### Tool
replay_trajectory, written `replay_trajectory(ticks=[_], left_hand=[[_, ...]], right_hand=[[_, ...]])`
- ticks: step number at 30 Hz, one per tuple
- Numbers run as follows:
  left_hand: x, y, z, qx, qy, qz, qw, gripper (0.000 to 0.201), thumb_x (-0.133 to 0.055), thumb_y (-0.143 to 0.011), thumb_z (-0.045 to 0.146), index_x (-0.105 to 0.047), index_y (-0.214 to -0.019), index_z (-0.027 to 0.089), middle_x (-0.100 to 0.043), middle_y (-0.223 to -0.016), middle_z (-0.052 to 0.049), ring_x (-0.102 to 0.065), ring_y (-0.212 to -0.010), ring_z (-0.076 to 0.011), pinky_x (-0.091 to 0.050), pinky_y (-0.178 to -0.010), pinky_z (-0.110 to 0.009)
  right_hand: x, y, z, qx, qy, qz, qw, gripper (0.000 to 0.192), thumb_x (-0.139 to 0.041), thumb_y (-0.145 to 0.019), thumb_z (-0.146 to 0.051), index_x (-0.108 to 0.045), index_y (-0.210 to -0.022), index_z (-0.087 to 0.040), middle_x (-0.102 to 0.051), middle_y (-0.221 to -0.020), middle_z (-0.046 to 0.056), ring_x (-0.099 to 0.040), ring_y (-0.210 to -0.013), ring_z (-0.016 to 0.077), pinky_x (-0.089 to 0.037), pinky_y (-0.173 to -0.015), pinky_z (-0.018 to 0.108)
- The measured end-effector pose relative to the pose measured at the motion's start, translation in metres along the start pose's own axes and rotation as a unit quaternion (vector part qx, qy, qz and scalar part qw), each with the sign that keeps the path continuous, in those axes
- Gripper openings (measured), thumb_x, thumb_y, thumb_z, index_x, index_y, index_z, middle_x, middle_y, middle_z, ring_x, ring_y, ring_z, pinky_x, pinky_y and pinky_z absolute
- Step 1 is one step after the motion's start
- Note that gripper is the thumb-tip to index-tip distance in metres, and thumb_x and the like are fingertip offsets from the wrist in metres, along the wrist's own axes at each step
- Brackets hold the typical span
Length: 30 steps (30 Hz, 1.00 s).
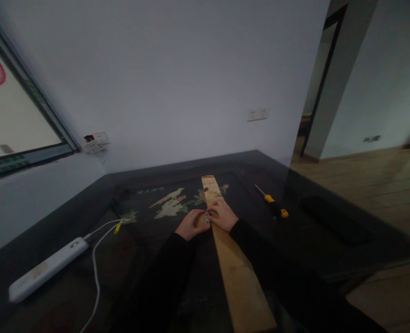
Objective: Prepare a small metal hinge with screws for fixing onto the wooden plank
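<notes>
A long light wooden plank [238, 273] lies on the dark glass-topped table [330, 240], running from near me toward the wall. Both hands meet over its middle. My left hand [190, 224] and my right hand [223, 215] pinch a small silvery metal piece [207, 217] against the plank between their fingertips. What the piece is exactly is too small to tell. Both sleeves are black.
A screwdriver with a yellow and black handle [274, 206] lies right of the plank. A white power strip [47, 268] with a white cable [96, 273] sits at the left. A flat dark object [333, 224] lies near the table's right edge. A wall stands behind the table.
</notes>
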State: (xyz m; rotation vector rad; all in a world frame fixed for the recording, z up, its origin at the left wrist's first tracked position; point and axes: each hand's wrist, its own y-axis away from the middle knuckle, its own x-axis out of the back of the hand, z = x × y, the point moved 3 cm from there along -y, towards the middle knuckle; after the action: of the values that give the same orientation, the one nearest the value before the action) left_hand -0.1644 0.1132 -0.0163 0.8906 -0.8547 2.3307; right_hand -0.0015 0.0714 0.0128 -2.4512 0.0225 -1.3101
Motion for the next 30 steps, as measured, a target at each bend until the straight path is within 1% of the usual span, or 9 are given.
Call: replay_trajectory(ticks=[5,10,13,16,19,22,25,30], left_hand=[[-0.001,0.0,0.001,-0.007,-0.016,0.014,1.0,0.054,-0.073,-0.069,0.046,-0.061,-0.112,0.016,-0.062,-0.109,-0.012,-0.06,-0.103,-0.025,-0.047,-0.094,-0.041],[0.0,0.0,0.005,-0.015,-0.04,0.015,0.999,0.052,-0.07,-0.07,0.046,-0.063,-0.112,0.016,-0.062,-0.108,-0.013,-0.061,-0.1,-0.0245,-0.049,-0.091,-0.04],[0.0,0.0,0.005,-0.018,-0.055,0.015,0.998,0.053,-0.07,-0.07,0.044,-0.063,-0.113,0.015,-0.061,-0.109,-0.013,-0.06,-0.102,-0.0249,-0.048,-0.093,-0.04],[0.0,-0.001,0.006,-0.017,-0.067,0.014,0.997,0.052,-0.07,-0.07,0.044,-0.063,-0.114,0.016,-0.062,-0.109,-0.012,-0.06,-0.102,-0.0247,-0.048,-0.093,-0.04],[0.0,0.0,0.007,-0.013,-0.087,0.007,0.996,0.053,-0.069,-0.07,0.045,-0.063,-0.114,0.017,-0.062,-0.111,-0.013,-0.06,-0.103,-0.0253,-0.047,-0.094,-0.04],[0.001,0.0,0.008,0.0,-0.12,0.011,0.993,0.054,-0.069,-0.069,0.047,-0.064,-0.114,0.017,-0.062,-0.112,-0.013,-0.059,-0.104,-0.0269,-0.046,-0.094,-0.042],[0.004,0.001,0.01,0.006,-0.151,0.019,0.988,0.056,-0.069,-0.069,0.049,-0.063,-0.116,0.019,-0.063,-0.114,-0.012,-0.058,-0.107,-0.0284,-0.044,-0.095,-0.044],[0.009,0.001,0.013,-0.002,-0.167,0.008,0.986,0.065,-0.068,-0.07,0.051,-0.057,-0.124,0.018,-0.062,-0.119,-0.016,-0.056,-0.112,-0.0322,-0.04,-0.097,-0.05]], right_hand=[[0.001,0.001,-0.002,0.01,0.023,-0.015,1.0,0.027,-0.064,-0.08,-0.031,-0.071,-0.102,-0.018,-0.057,-0.105,0.01,-0.048,-0.105,0.0211,-0.037,-0.095,0.035],[0.001,0.002,-0.003,0.006,0.04,-0.015,0.999,0.029,-0.063,-0.081,-0.034,-0.07,-0.105,-0.02,-0.057,-0.109,0.01,-0.048,-0.108,0.0217,-0.036,-0.096,0.035],[0.0,0.002,-0.005,0.001,0.052,-0.009,0.999,0.026,-0.06,-0.083,-0.035,-0.071,-0.102,-0.02,-0.058,-0.106,0.009,-0.049,-0.108,0.0203,-0.037,-0.095,0.033],[0.001,0.002,-0.009,-0.008,0.073,0.002,0.997,0.022,-0.057,-0.085,-0.034,-0.07,-0.097,-0.021,-0.06,-0.103,0.007,-0.05,-0.106,0.0189,-0.038,-0.093,0.031],[0.004,-0.001,-0.013,-0.015,0.104,0.013,0.994,0.018,-0.059,-0.084,-0.034,-0.068,-0.091,-0.02,-0.06,-0.101,0.007,-0.05,-0.106,0.0196,-0.038,-0.091,0.03],[0.007,-0.006,-0.017,-0.014,0.14,0.011,0.99,0.019,-0.059,-0.083,-0.037,-0.066,-0.087,-0.02,-0.061,-0.096,0.007,-0.053,-0.103,0.0207,-0.04,-0.087,0.031],[0.01,-0.011,-0.02,0.0,0.174,-0.004,0.985,0.022,-0.058,-0.083,-0.039,-0.065,-0.086,-0.019,-0.062,-0.096,0.008,-0.056,-0.098,0.0217,-0.042,-0.082,0.031],[0.013,-0.016,-0.027,0.053,0.216,-0.036,0.974,0.022,-0.054,-0.087,-0.034,-0.065,-0.098,-0.019,-0.065,-0.102,0.01,-0.059,-0.099,0.0225,-0.043,-0.08,0.031]])
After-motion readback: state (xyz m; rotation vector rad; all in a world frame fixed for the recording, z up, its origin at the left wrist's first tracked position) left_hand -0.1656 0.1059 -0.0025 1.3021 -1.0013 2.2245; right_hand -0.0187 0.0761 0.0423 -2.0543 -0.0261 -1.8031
